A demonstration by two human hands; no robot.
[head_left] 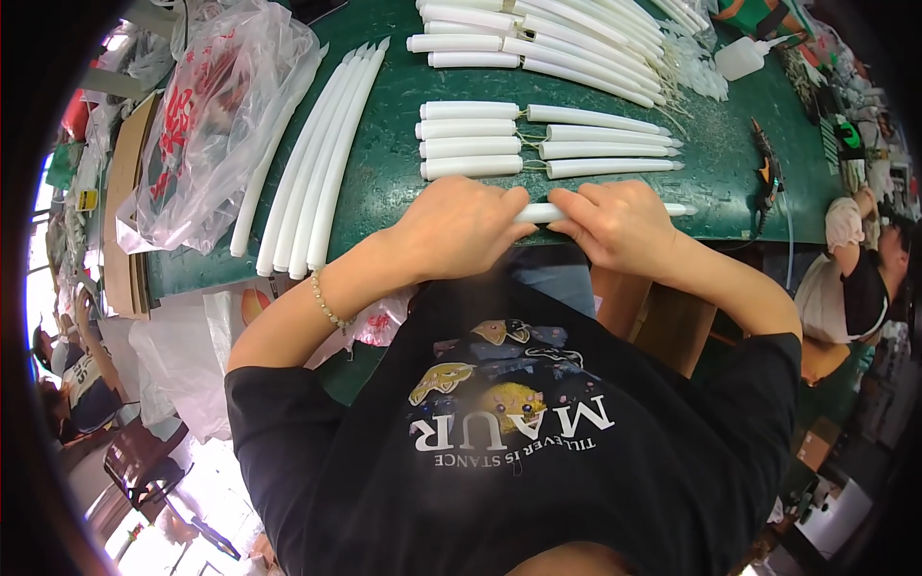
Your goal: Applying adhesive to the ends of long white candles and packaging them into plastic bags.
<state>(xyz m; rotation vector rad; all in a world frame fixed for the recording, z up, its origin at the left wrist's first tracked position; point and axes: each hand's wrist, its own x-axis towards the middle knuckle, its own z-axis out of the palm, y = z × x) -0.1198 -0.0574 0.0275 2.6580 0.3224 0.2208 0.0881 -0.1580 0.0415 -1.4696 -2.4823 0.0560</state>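
Note:
Close to the table's front edge, a white electric taper candle (541, 213) lies across both hands. My left hand (464, 227) is closed round its left end, and a beaded bracelet circles that wrist. My right hand (615, 223) grips it further right, thumb and fingers pinched, with the pointed tip sticking out past the hand. The fingers hide much of the candle. Just beyond my hands lie several candles in two parts: thick white base tubes (470, 167) on the left, joined by thin wires to slender tapered tubes (615, 169) on the right.
On the green table (384, 125), more wired candle parts (576, 48) are heaped at the back. Whole candles (331, 163) lie at left beside a clear plastic bag (226, 106). At right are a white squeeze bottle (741, 60) and a black-and-orange hand tool (766, 178). Another person (845, 278) sits far right.

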